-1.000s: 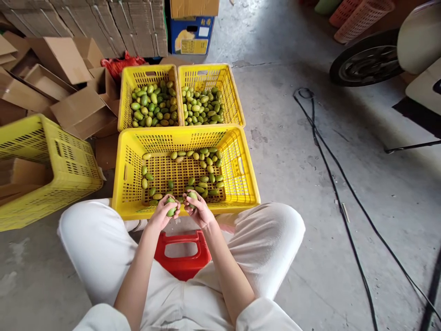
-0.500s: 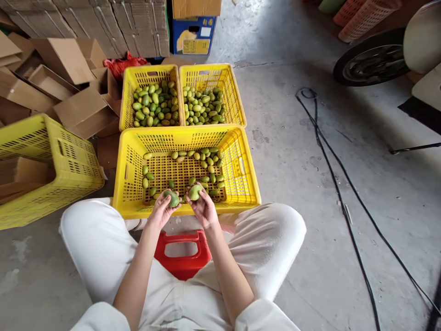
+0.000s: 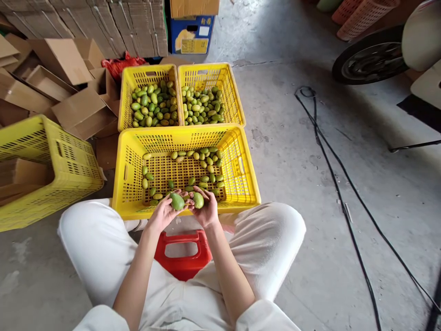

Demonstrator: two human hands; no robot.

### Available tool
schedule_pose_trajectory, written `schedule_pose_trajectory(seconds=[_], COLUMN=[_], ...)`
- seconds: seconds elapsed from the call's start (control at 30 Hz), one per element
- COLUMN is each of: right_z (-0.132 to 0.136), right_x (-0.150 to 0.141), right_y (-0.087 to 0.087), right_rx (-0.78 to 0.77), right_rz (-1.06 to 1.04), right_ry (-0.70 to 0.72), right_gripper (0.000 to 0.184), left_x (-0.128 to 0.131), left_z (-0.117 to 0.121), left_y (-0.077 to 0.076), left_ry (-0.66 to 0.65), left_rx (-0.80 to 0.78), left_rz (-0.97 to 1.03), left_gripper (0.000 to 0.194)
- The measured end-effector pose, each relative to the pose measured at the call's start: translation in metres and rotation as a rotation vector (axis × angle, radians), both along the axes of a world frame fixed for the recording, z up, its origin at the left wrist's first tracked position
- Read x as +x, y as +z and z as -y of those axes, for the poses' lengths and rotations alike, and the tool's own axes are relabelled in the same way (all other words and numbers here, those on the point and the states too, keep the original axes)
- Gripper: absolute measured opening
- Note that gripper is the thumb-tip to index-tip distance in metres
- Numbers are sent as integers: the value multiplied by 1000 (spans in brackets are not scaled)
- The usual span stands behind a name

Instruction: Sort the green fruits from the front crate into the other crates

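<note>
My left hand [image 3: 163,214] holds a dark green oval fruit [image 3: 177,201], mango-like in shape, cradled in its fingers. A lighter yellow-green fruit [image 3: 198,200] rests in my right hand [image 3: 208,212], and the fingertips of both hands nearly meet. Both hands are over the near rim of a large yellow crate [image 3: 179,130]. Scattered across that crate's slotted floor are several green and yellowish fruits [image 3: 204,179]. Behind it stand two more yellow crates, the left one [image 3: 128,99] and the right one [image 3: 236,99], each heaped with similar fruits.
Another yellow crate [image 3: 74,168] with cardboard inside stands at the left. Open cardboard boxes [image 3: 81,110] pile up behind it. A red plastic stool [image 3: 182,264] is under me. Black cable [image 3: 339,165] lies on the right floor, near a wheel [image 3: 368,57].
My hands have moved closer together, turning the two fruits so that more of each shows. The camera view has shifted slightly; the crates have stayed in place.
</note>
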State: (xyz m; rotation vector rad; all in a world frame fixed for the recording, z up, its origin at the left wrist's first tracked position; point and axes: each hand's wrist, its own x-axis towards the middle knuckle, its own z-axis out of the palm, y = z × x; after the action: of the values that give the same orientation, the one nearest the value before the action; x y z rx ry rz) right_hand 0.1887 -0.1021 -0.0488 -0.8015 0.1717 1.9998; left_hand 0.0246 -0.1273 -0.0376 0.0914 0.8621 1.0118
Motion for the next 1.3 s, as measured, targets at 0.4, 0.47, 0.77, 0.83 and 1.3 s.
schedule_pose_trajectory(seconds=[0.4,0.47,0.77,0.83,1.3], right_z=[8,8,0,2,3], right_x=[-23,-21,-6,-8,-5], right_y=[-2,-2,14,16,15], right_rx=[56,30,92,106,128], right_rz=[120,94,-76,-52,-43], right_ry=[-4,8,-123,-115,3], right_gripper=[28,22,35,40,29], left_x=[1,1,-3,-1,0], left_z=[-8,-8,-8,-6,-5], left_y=[1,3,12,5,10], left_ry=[337,366,411,336,138], left_rx=[-309,-288,-111,-86,17], left_rz=[5,20,101,41,-55], left_gripper=[11,4,34,28,26])
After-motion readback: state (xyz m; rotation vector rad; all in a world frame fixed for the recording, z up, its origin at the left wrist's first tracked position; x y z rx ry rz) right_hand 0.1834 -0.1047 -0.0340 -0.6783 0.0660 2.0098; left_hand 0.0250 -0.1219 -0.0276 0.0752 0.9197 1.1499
